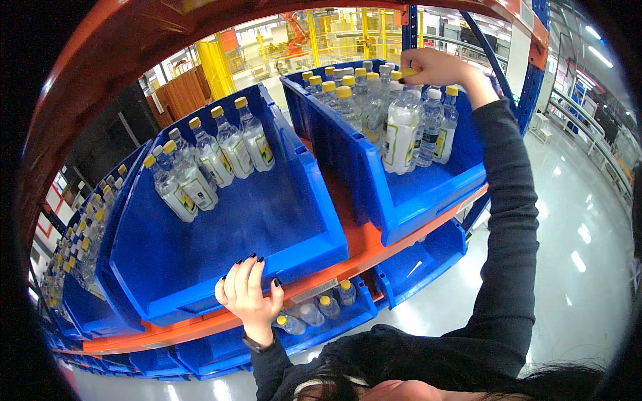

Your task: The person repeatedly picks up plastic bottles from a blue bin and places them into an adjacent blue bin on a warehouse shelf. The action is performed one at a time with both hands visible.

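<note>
My left hand (251, 295) rests with its fingers over the front lip of a blue plastic bin (296, 235), holding the edge. Toward the back of that bin stand several clear plastic bottles (213, 158) with yellow or white caps. My right hand (431, 66) is stretched over the blue bin at the right (373, 175), its fingers curled round a yellow cap at the top of a bottle; the bottle beneath is mostly hidden. Crowded below and beside this hand are more bottles, among them a large one with a white and green label (401, 133).
An orange rack beam (351, 268) runs under the bins, and another arches overhead. A blue upright (534, 85) stands at right. Lower bins (421, 270) hold some bottles. Another bottle-filled bin (108, 280) is at far left. Yellow fencing and an orange robot arm (297, 35) are behind.
</note>
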Available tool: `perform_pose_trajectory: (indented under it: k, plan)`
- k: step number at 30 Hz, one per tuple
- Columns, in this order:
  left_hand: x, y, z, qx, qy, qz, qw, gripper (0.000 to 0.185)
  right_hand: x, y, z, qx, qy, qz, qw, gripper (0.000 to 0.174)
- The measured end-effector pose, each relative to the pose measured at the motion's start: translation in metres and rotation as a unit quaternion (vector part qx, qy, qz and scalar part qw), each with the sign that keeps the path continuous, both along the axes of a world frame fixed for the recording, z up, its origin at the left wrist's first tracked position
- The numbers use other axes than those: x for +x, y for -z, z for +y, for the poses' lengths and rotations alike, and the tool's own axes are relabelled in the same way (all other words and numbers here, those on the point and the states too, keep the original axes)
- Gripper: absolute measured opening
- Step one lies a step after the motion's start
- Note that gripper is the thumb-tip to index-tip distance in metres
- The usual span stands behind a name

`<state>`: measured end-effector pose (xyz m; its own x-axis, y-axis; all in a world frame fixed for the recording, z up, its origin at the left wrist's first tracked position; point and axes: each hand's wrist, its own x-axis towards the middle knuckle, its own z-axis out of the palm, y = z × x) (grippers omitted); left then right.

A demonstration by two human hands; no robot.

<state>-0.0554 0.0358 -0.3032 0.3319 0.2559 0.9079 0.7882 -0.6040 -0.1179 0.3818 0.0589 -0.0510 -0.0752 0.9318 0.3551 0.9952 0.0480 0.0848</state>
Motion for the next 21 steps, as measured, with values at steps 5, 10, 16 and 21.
perform_pose_trajectory:
  k: [5, 10, 16, 21]
  plan:
    - [0.001, 0.0, 0.001, 0.009, -0.007, -0.004, 1.0, 0.035, 0.014, 0.037, 0.039, -0.012, -0.017, 0.005, 1.0, 0.042]
    - [0.003, 0.0, 0.001, 0.006, -0.006, -0.01, 1.0, 0.035, 0.017, 0.055, 0.06, -0.003, -0.018, -0.003, 1.0, 0.04]
    - [0.002, -0.001, -0.002, -0.012, -0.011, -0.004, 1.0, 0.034, -0.014, 0.03, 0.062, -0.065, 0.131, -0.058, 0.988, 0.043]
    - [0.002, -0.001, -0.003, -0.022, -0.008, -0.008, 1.0, 0.034, -0.066, -0.001, 0.09, 0.049, 0.084, -0.15, 0.984, 0.046]
